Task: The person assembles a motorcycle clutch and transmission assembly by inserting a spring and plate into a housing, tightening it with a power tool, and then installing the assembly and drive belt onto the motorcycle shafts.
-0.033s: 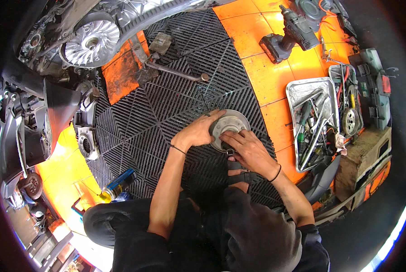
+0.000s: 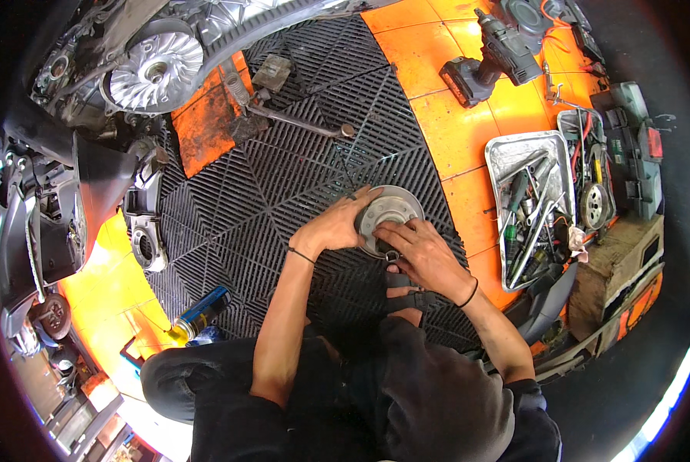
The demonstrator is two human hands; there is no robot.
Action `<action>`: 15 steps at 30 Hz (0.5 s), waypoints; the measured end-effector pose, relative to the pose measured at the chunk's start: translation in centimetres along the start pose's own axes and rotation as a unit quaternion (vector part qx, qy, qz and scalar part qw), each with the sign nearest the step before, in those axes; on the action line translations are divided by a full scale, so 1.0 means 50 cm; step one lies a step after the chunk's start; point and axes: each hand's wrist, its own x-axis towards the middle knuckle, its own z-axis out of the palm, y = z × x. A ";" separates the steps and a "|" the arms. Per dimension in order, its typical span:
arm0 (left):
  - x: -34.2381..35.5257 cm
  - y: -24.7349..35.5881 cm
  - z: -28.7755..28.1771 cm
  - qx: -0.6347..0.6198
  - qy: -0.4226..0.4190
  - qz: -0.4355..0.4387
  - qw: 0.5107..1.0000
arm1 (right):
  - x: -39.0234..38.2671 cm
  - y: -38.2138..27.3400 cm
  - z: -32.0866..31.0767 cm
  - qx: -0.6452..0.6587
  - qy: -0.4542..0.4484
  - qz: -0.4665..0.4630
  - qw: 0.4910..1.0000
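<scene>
A round, shallow metal drum point(image 2: 404, 202), much like a scooter clutch bell, is held low over the black mat. My left hand point(image 2: 329, 225) grips its left rim, fingers along the far edge. My right hand point(image 2: 423, 252) reaches over the near right side, its fingers bunched at the drum's dark centre. Whatever those fingers pinch is hidden beneath them. A small squarish metal piece point(image 2: 392, 256) shows at the near rim, under the right hand.
A spray can point(image 2: 203, 314) lies by my left knee. A long-handled tool point(image 2: 302, 123) rests on the ribbed mat point(image 2: 306, 173). At the right are a cordless impact wrench point(image 2: 493, 65) and a metal tray point(image 2: 493, 165) of tools. A finned engine fan point(image 2: 156, 71) stands far left.
</scene>
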 end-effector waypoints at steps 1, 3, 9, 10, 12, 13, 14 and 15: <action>-0.009 0.001 -0.001 -0.032 -0.046 -0.043 0.997 | 0.001 -0.001 0.000 0.006 0.018 0.007 1.000; -0.021 0.006 0.007 -0.019 -0.008 -0.052 0.998 | 0.002 -0.002 0.009 0.013 0.062 0.024 0.998; -0.019 0.007 0.072 -0.008 0.185 0.068 0.980 | 0.006 0.005 0.092 0.019 0.207 0.093 0.974; -0.015 0.006 0.083 0.002 0.190 0.074 0.979 | 0.003 0.004 0.100 0.019 0.209 0.112 0.971; -0.006 0.004 0.106 0.024 0.199 0.091 0.976 | -0.010 -0.003 0.112 0.018 0.215 0.152 0.965; -0.002 0.007 0.113 0.026 0.228 0.102 0.968 | -0.011 -0.004 0.113 0.010 0.234 0.142 0.962; -0.001 0.006 0.119 0.039 0.235 0.105 0.965 | -0.007 -0.006 0.114 -0.002 0.228 0.139 0.963; 0.004 -0.002 0.128 0.049 0.246 0.112 0.962 | 0.000 -0.009 0.110 -0.019 0.223 0.137 0.965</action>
